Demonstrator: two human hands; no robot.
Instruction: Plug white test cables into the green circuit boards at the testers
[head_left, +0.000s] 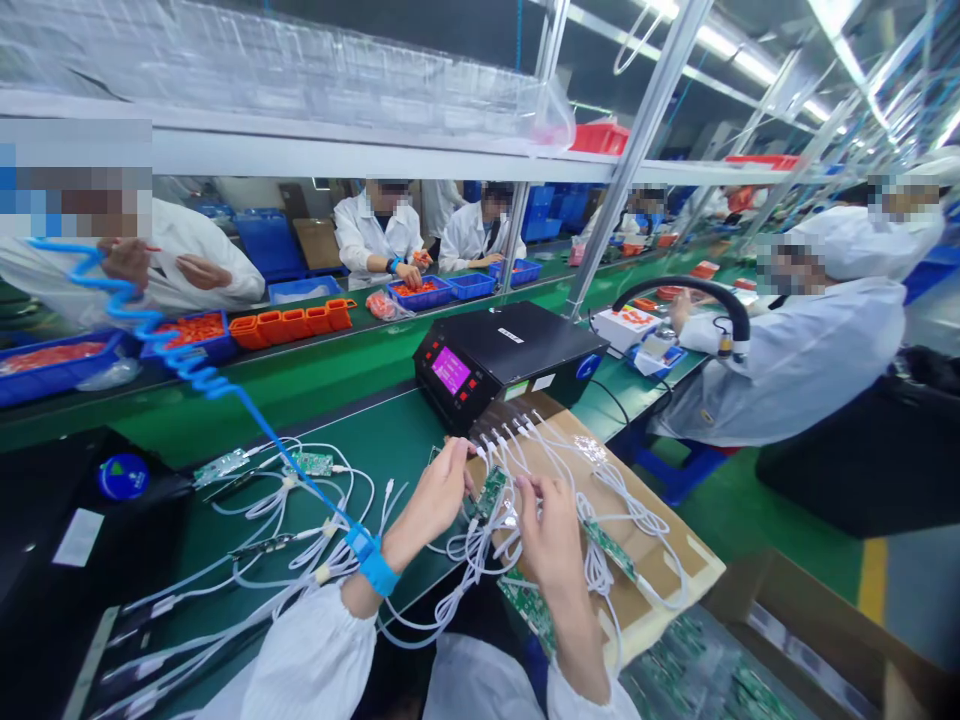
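The left hand [442, 485] reaches forward and to the right from a bent wrist, back of the hand up, its fingers drawn together and their tips closed on the left edge of a green circuit board [491, 492]. That board sits tilted between the two hands. The right hand [551, 525] comes up from below on the other side, fingers curled and thumb close to the index finger, just beside the board's right edge; whether it pinches a white cable there I cannot tell. A blue wrist strap [373, 560] circles the left wrist. Looped white cables [469, 575] hang below the board, between the hands. Just beyond the fingertips, plugs [504, 433] line the front of a black tester box [517, 345]. Brown cardboard [660, 550] lies under and to the right of the right hand.
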